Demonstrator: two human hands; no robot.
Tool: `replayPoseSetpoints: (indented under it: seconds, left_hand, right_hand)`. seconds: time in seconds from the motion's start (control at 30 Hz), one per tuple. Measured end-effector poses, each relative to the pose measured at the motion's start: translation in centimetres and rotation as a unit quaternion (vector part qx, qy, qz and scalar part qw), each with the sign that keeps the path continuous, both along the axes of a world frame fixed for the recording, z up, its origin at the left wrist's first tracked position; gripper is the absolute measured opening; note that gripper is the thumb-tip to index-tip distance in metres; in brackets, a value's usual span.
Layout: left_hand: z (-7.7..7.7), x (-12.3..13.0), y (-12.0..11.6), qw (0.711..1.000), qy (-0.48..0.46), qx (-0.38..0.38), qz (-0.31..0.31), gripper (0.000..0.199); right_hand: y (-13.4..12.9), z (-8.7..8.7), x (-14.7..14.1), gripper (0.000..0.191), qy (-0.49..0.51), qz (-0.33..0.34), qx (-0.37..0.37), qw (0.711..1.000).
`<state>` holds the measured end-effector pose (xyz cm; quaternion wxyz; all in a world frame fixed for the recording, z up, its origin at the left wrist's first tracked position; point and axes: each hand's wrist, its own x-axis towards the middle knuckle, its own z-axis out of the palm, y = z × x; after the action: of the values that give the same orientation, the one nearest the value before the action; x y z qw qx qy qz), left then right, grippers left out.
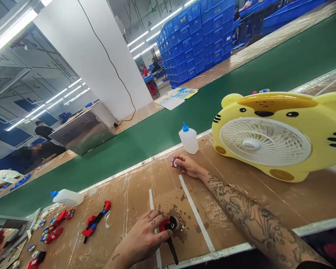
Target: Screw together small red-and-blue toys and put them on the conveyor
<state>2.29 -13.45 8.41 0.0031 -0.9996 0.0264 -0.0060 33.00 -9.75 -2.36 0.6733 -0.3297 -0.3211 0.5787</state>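
My left hand is closed around a red and black plastic part, with a dark rod pointing toward the table's near edge. Beside it, a dark wet stain spreads over the brown table between two white tape strips. Farther out, my right hand pinches a small red, white and blue toy car, partly hidden by the fingers. Just beyond that hand a white bottle with a blue nozzle stands upright.
A yellow animal-shaped fan stands at right. On the left are a bottle lying down, a red and black toy assembly and several small toy cars. A green conveyor belt runs behind, with stacked blue crates beyond.
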Motion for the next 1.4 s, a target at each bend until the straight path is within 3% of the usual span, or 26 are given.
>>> replayPoseSetpoints:
  seconds: [0.17, 0.23, 0.3, 0.37, 0.47, 0.53, 0.6, 0.67, 0.77, 0.97, 1.1, 1.17, 1.23, 1.4]
  left_hand:
    - [0.3, -0.3, 0.2, 0.999, -0.021, -0.041, 0.028, 0.046]
    - [-0.1, -0.4, 0.8, 0.991, -0.054, -0.102, 0.069, 0.045]
    - [-1.3, -0.1, 2.0, 0.964, -0.107, -0.203, 0.133, 0.039]
    - [-3.1, 0.8, 3.7, 0.902, -0.179, -0.332, 0.210, 0.030]
    - [-6.0, 3.6, 6.5, 0.755, -0.290, -0.503, 0.304, 0.034]
    - [-7.5, 6.0, 7.9, 0.670, -0.350, -0.563, 0.334, 0.041]
    - [-8.2, 8.3, 8.9, 0.618, -0.385, -0.594, 0.343, 0.045]
    - [-8.5, 10.0, 9.4, 0.588, -0.401, -0.615, 0.340, 0.047]
    - [-8.6, 11.3, 9.8, 0.567, -0.398, -0.641, 0.330, 0.051]
    - [-8.9, 11.7, 10.9, 0.568, -0.353, -0.670, 0.322, 0.054]
    - [-9.1, 12.5, 10.8, 0.500, -0.377, -0.692, 0.359, 0.061]
    - [-9.1, 13.4, 10.3, 0.477, -0.394, -0.694, 0.368, 0.065]
    - [-9.1, 14.6, 9.8, 0.483, -0.415, -0.680, 0.364, 0.066]
    - [-9.0, 17.7, 9.5, 0.504, -0.445, -0.639, 0.374, 0.070]
  right_hand:
    - [0.0, 0.0, 0.0, 0.043, 0.007, -0.004, 0.015, 1.000]
    - [0.1, -0.2, 0.0, 0.044, 0.010, 0.001, 0.022, 1.000]
    - [0.1, -0.3, -0.1, 0.046, 0.011, 0.010, 0.029, 0.999]
    - [0.0, -0.4, -0.1, 0.046, 0.008, 0.021, 0.035, 0.999]
    - [-0.1, -0.3, -0.2, 0.045, -0.003, 0.035, 0.048, 0.998]
    - [-0.1, -0.3, -0.2, 0.045, -0.012, 0.038, 0.062, 0.997]
    - [-0.1, -0.3, -0.2, 0.045, -0.021, 0.037, 0.075, 0.996]
    - [0.0, -0.3, -0.3, 0.047, -0.031, 0.035, 0.084, 0.995]
    - [0.2, -0.4, -0.5, 0.049, -0.053, 0.027, 0.092, 0.994]
    - [0.6, -0.9, -0.8, 0.057, -0.151, -0.028, 0.086, 0.984]
    - [0.4, -0.8, -1.2, 0.057, -0.256, -0.074, 0.088, 0.960]
    - [0.0, -0.3, -1.6, 0.055, -0.303, -0.097, 0.100, 0.943]
    - [-0.3, 0.2, -2.0, 0.050, -0.355, -0.118, 0.119, 0.920]
    - [-0.6, 1.0, -2.6, 0.046, -0.528, -0.212, 0.132, 0.812]
